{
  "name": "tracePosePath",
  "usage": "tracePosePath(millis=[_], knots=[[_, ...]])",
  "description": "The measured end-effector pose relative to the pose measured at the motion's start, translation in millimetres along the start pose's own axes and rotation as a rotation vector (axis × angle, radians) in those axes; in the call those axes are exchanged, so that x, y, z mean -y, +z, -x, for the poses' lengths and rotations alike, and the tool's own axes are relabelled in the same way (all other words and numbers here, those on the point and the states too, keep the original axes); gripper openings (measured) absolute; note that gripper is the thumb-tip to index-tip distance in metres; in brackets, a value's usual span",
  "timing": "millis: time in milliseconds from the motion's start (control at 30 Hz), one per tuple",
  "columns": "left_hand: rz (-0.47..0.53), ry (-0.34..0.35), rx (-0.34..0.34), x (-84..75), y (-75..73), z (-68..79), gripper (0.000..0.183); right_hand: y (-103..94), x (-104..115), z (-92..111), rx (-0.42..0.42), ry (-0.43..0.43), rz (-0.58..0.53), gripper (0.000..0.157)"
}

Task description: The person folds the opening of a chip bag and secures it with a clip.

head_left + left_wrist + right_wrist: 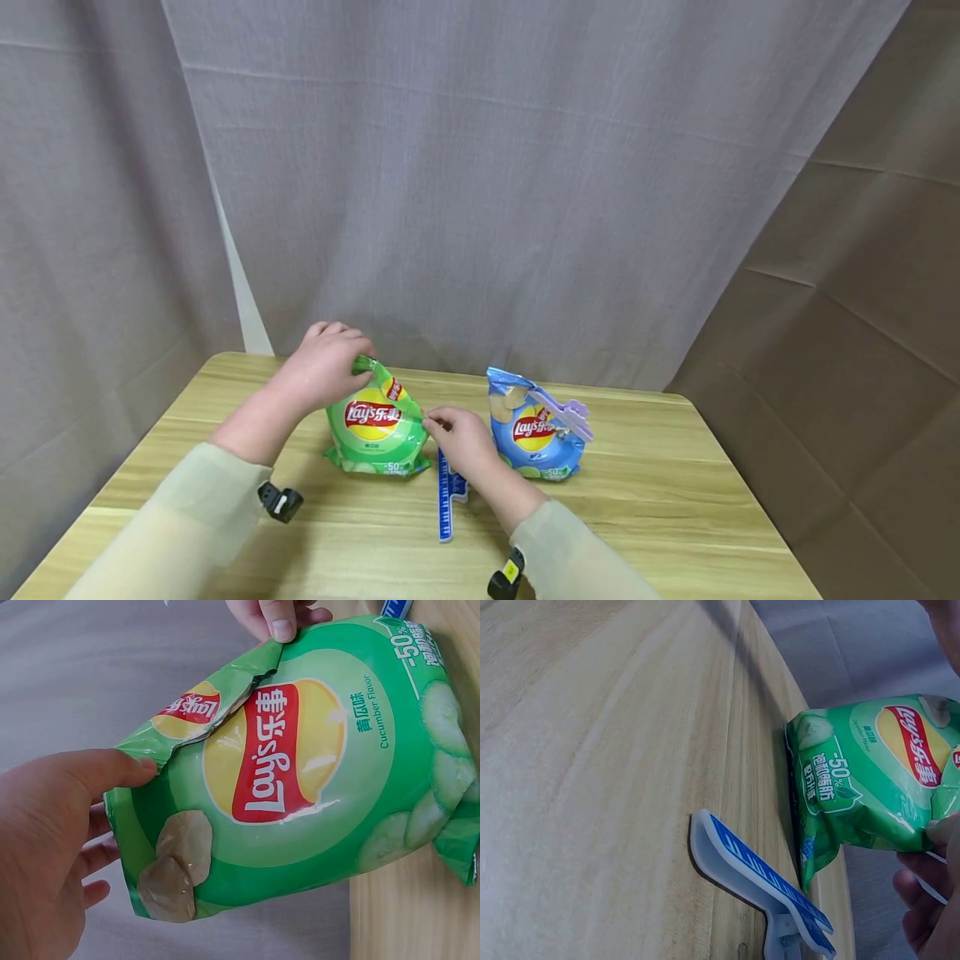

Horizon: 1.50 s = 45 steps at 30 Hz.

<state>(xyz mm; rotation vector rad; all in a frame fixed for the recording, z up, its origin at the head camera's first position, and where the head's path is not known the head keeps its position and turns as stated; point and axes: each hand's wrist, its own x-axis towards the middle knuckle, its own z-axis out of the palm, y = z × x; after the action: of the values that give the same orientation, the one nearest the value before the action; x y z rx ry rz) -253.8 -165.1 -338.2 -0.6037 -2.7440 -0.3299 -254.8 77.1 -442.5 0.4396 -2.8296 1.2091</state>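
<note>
A green Lay's chip bag [372, 442] stands on the table with its top corner folded down across the front. My left hand [327, 367] pinches the upper left end of the fold; its thumb presses on the front in the left wrist view. The right hand [459, 435] pinches the other end of that fold, at the bag's right edge. Just below the right hand lies a blue and white bag clip [761, 874] on the table, partly hidden by that hand in the head view.
To the right stands a blue Lay's chip bag [517, 450], its folded corner held by a purple clip [564, 414]. Wooden table [660, 508] lies beneath everything. Grey curtains [480, 183] hang behind the table's back edge and brown cloth [847, 358] at the right.
</note>
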Motion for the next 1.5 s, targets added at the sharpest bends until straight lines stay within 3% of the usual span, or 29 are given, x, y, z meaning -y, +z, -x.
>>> tracePosePath(millis=[433, 733, 1233, 1500], knots=[[-0.017, 0.033, -0.014, -1.6, 2.2, 0.2, 0.02, -0.6, -6, 3, 0.032, -0.019, 0.031, 0.03], [-0.019, 0.038, -0.018, -3.0, 1.2, 0.8, 0.02, -3.9, -14, 9, 0.037, -0.016, 0.126, 0.025], [-0.022, 0.036, -0.019, -0.3, 3.5, 0.4, 0.019, -5.8, -24, 27, 0.109, 0.04, 0.292, 0.031], [-0.021, 0.039, -0.025, 1.7, 4.2, 0.5, 0.019, -5.6, -32, 31, 0.115, -0.008, 0.372, 0.037]])
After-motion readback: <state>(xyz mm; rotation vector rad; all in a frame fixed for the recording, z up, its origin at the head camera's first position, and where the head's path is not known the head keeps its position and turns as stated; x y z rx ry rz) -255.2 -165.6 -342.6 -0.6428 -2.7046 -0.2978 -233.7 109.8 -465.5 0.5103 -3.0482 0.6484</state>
